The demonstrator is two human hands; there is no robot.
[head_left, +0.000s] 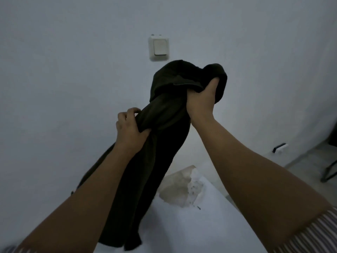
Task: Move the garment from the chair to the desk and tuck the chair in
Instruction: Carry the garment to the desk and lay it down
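A dark, almost black garment point(164, 114) hangs bunched in the air in front of a pale wall. My right hand point(200, 101) grips its upper end, raised high at the centre right. Lower and to the left, my left hand point(130, 125) clutches a fold of the cloth. The rest of the garment drops between my forearms down to the white desk surface point(191, 230) at the bottom. The garment's lower end reaches about the level of the desk top; whether it touches is unclear. No chair seat shows in this view.
A white wall switch point(159, 47) sits above the garment. On the desk lies a worn patch with torn, peeling covering point(182, 189). At the far right stand dark metal furniture legs point(330, 170) on the floor and a small wall socket point(280, 147).
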